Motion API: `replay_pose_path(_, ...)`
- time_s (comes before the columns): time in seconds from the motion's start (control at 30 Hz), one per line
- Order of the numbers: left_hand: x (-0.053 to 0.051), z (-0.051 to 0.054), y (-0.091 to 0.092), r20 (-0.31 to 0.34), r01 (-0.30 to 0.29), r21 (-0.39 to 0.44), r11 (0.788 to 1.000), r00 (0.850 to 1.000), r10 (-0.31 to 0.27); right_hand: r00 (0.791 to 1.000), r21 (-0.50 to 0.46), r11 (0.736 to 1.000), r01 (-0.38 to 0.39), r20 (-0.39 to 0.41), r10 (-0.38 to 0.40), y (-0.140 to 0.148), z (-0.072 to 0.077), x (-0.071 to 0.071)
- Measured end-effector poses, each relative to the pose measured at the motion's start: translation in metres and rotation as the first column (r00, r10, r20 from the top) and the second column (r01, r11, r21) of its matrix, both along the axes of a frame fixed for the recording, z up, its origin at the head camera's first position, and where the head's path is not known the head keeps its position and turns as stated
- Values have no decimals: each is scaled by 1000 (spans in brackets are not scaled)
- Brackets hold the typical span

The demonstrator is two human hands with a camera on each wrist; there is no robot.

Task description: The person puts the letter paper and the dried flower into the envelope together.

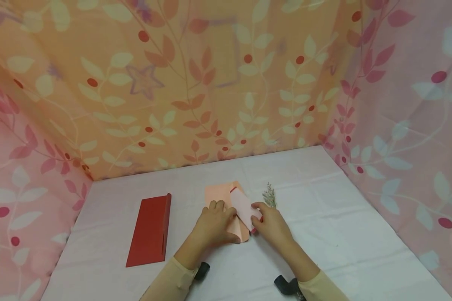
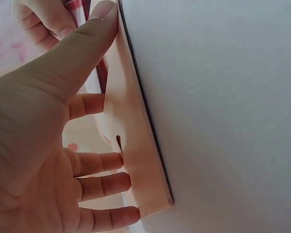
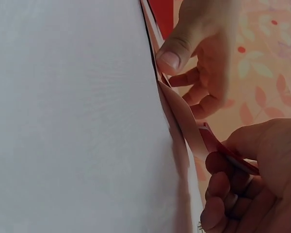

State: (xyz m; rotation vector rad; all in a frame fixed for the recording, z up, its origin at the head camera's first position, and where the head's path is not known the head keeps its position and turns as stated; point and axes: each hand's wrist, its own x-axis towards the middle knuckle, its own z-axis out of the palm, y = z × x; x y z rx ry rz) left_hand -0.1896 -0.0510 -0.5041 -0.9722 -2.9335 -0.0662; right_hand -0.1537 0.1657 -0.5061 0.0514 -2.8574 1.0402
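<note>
One outspread left hand [image 1: 216, 223] presses the peach envelope [image 1: 217, 192], presumably bracing it, and here's the right hand [image 1: 274, 223] pinching the red-edged card [image 1: 242, 205] over it!

Floral curtains [image 1: 218, 83] round a table [image 1: 324, 221] suggest a booth.

Left hand [image 1: 215, 221] spread, right hand [image 1: 274, 222] pinching; near each other, not touching.
Left forearm [image 1: 169, 279] and right forearm [image 1: 321, 286] come in from the bottom of the head view and converge forward; sleeves end short of the wrists. Left: thumb [image 2: 63, 63] well apart from the four fingers [image 2: 104, 186], these nearly straight, with gaps between them. Right: thumb set against fingertips, remaining fingers [image 3: 218, 185] curled toward the palm. Backs of both hands face the head camera.
</note>
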Motion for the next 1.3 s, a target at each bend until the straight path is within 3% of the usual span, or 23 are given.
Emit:
replay_pose_path(0.37, -2, -4, -1, -25, 14, 6, 1000, 1000, -14, 994, 56, 992, -110, -2, 110, -5, -16, -6)
replay_pose_path(0.47, -1, -2, -3, -36, 15, 4, 1000, 999, -15, 991, 62, 989, -132, 20, 131, -6, -12, -5)
replay_pose_path(0.7, 3, 5, -3, -15, 17, 23, 1000, 1000, -16, 979, 175, 969, -177, -74, 192, 7, 4, 5)
replay_pose_path(0.93, 4, 6, -2, -18, 14, 16, 1000, 1000, -14, 921, 261, 908, -329, -125, 369, 13, -1, 2)
replay_pose_path(1.07, 3, 5, -3, -24, 12, 7, 1000, 1000, -12, 890, 368, 870, -327, -190, 415, 9, -10, -2)
replay_pose_path(1.2, 2, 5, -3, -12, 13, 8, 1000, 1000, -13, 834, 463, 825, -323, -272, 480, 11, -13, -4)
replay_pose_path(1.3, 1, 5, -3, 2, 17, 14, 1000, 1000, -17, 798, 516, 779, -355, -266, 540, 15, -9, -2)
